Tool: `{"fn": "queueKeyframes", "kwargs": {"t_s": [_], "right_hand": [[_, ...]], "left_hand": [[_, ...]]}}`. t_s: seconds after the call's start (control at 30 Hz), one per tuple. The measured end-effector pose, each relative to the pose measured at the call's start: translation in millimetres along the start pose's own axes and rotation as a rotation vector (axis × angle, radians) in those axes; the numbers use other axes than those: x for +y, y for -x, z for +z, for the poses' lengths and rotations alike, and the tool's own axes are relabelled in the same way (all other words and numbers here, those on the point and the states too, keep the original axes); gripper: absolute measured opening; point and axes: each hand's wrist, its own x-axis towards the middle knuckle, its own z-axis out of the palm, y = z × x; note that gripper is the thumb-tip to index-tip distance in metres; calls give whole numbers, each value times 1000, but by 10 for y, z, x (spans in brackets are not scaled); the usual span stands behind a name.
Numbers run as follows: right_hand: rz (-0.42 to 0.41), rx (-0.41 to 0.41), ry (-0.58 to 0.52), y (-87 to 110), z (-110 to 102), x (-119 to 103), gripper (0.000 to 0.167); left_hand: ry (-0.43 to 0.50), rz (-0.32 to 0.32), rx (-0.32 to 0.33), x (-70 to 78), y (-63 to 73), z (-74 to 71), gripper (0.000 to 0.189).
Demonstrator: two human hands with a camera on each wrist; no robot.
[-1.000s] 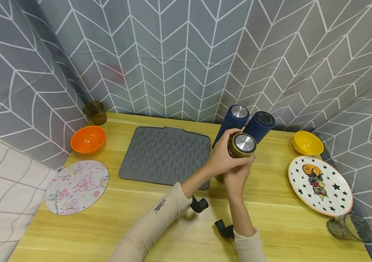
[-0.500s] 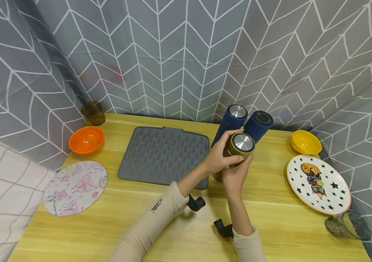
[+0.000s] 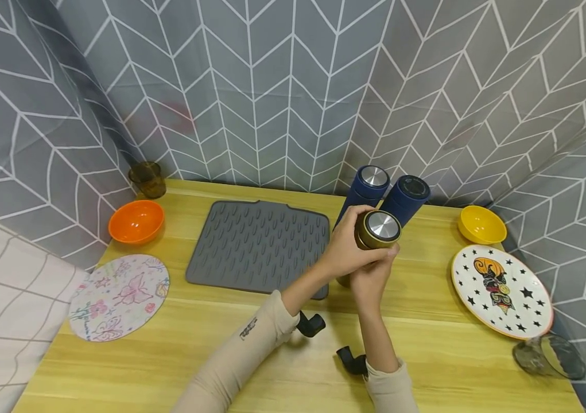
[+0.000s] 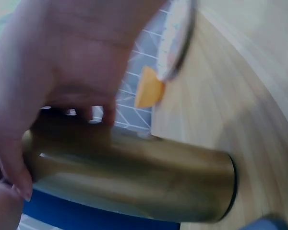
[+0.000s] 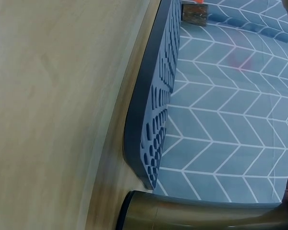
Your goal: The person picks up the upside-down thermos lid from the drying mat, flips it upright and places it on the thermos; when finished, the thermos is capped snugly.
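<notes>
A gold thermos bottle with a silver-topped lid stands in front of two navy thermos bottles. My left hand grips its upper end, thumb across the near side just under the lid. Below it, my right hand holds the bottle's body, with its fingertips showing at the right side. In the left wrist view the long gold body runs from my hand down to its dark-rimmed base by the wooden table. The right wrist view shows the lower part of the gold bottle near the mat's corner.
Just behind stand the navy thermos with a silver top and the one with a dark top. A grey ridged mat lies left. Bowls, a starry plate, a butterfly placemat and glasses line the sides.
My left thumb lifted higher on the bottle's neck half a second ago and is now lower, near the right fingertips. The gold bottle and right hand stay nearly in place.
</notes>
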Motion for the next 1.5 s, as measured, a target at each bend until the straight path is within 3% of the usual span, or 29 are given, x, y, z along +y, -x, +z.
{"fn": "queueKeyframes", "kwargs": {"t_s": [0.07, 0.17, 0.33, 0.5, 0.67, 0.8, 0.9, 1.0, 1.03, 1.1, 1.17, 1.23, 1.3, 1.4, 1.5], "right_hand": [[27, -12, -12, 2, -2, -4, 64], [42, -19, -39, 5, -7, 5, 64], [33, 3, -14, 1, -7, 12, 60], [59, -9, -57, 10, 0, 5, 69], [21, -1, -59, 24, -5, 12, 64], [35, -21, -24, 29, 3, -40, 67], [-4, -24, -33, 36, -4, -30, 65], [-33, -10, -56, 39, -6, -24, 59], [-47, -14, -76, 36, -12, 26, 60], [-32, -16, -75, 25, -9, 24, 62], [-7, -18, -78, 15, -5, 23, 61], [-6, -6, -39, 5, -10, 25, 64], [-8, 4, -7, 4, -16, 19, 61], [-19, 2, -6, 3, -24, 8, 63], [-5, -17, -26, -3, -26, 8, 64]], "left_hand": [[46, 26, -3, -9, -4, -7, 71], [125, 58, -46, -16, -10, -16, 72], [-17, 20, -31, 12, -15, -8, 81], [82, 57, -76, -12, -10, -30, 81], [-96, 49, -13, 12, 10, 3, 83], [-11, 84, -36, -11, 13, -27, 71], [-194, 113, 12, -2, 21, -2, 74], [-456, 140, 148, 17, 41, 66, 85], [-484, 152, 191, 13, 47, 90, 85], [-407, 180, 208, -2, 58, 98, 77], [-258, 189, 168, -17, 60, 82, 70], [-172, 182, 107, -15, 55, 65, 73], [-142, 149, 68, -2, 48, 67, 79], [-191, 107, 71, 25, 29, 83, 86], [-94, 95, 64, 36, 18, 74, 78]]}}
